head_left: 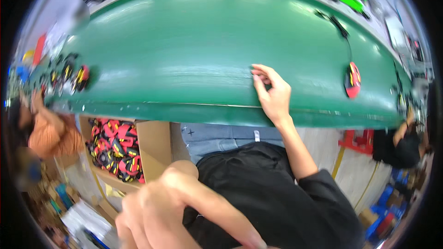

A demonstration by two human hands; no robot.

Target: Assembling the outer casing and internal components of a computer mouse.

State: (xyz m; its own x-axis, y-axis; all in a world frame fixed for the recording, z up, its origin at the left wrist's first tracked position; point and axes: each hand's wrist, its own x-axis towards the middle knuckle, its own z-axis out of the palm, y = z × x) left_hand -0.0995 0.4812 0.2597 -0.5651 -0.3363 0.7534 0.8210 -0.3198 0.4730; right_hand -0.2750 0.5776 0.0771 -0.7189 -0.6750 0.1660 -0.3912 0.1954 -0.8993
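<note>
One corded red mouse (353, 81) was seen on green table (184, 41).
Right hand (274, 93) was loosely curled; left hand (161, 198): grip couldn't be told.

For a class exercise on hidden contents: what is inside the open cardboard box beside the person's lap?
The cardboard box holds a jumbled pile of red, black and yellow parts. Its top layer shows; anything beneath that, and the box's bottom, is covered.

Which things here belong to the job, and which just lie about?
Likely the job's:
- smooth green worktop, nearest the right hand
- red-and-black corded mouse
- open brown cardboard box holding red-and-black parts

Probably lying about:
- red plastic object
- white sheeting
</note>
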